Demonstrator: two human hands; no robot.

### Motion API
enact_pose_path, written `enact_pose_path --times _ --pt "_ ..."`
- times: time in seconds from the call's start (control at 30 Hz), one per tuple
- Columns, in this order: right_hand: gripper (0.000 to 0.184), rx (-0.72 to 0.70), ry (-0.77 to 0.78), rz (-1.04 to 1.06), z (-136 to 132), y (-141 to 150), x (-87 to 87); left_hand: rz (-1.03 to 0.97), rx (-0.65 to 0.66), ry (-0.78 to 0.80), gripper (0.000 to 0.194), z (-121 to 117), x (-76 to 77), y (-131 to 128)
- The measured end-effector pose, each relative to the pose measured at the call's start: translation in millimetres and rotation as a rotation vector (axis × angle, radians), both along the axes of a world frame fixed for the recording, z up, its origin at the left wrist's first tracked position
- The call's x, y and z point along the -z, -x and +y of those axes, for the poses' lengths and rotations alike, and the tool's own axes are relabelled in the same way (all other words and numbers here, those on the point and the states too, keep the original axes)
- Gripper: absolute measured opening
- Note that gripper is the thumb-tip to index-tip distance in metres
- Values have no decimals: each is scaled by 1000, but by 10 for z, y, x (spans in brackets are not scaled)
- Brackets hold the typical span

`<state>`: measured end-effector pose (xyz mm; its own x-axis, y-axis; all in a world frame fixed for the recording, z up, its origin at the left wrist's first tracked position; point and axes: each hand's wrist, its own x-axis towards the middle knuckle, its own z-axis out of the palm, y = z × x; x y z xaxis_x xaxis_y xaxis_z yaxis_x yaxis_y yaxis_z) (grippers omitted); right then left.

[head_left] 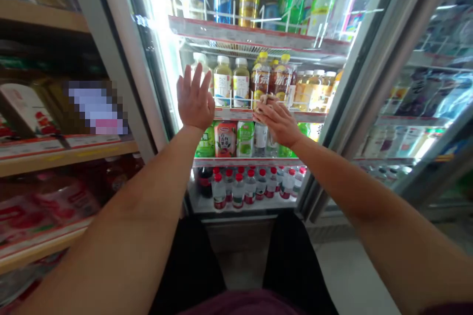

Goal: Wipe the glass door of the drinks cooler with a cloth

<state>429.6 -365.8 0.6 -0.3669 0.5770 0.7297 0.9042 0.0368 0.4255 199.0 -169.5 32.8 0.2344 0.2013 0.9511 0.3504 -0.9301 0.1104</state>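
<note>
My left hand (195, 103) is raised with its fingers stretched and spread, palm toward the lit drinks cooler. It seems to rest flat on the cooler's glass door, in front of pale-capped bottles (222, 81). Under the fingers of my right hand (283, 123) is a crumpled beige cloth (269, 101), held against what looks like the same glass. Behind that hand stand yellow-capped bottles of dark tea (260, 76). Part of the cloth is hidden by my fingers.
Cans and bottles fill the cooler's upper shelf (258, 33); red-capped water bottles (238, 192) line the bottom. A metal door frame (373, 74) runs along the right. To the left, a wooden-edged shelf (70, 155) carries packaged drinks. My knees are close to the cooler's base.
</note>
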Motion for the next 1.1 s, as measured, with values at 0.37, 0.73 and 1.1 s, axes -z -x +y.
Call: enact_pose_path --times 0.37,0.73,1.1 --pt "54 48 -263 193 101 -95 -537 -32 -30 -190 54 120 40 -25" --pt "59 -85 42 18 248 329 -361 -69 -82 -317 61 163 50 -31" --pt "73 -323 -26 351 599 731 -718 -78 59 -399 56 64 88 -47"
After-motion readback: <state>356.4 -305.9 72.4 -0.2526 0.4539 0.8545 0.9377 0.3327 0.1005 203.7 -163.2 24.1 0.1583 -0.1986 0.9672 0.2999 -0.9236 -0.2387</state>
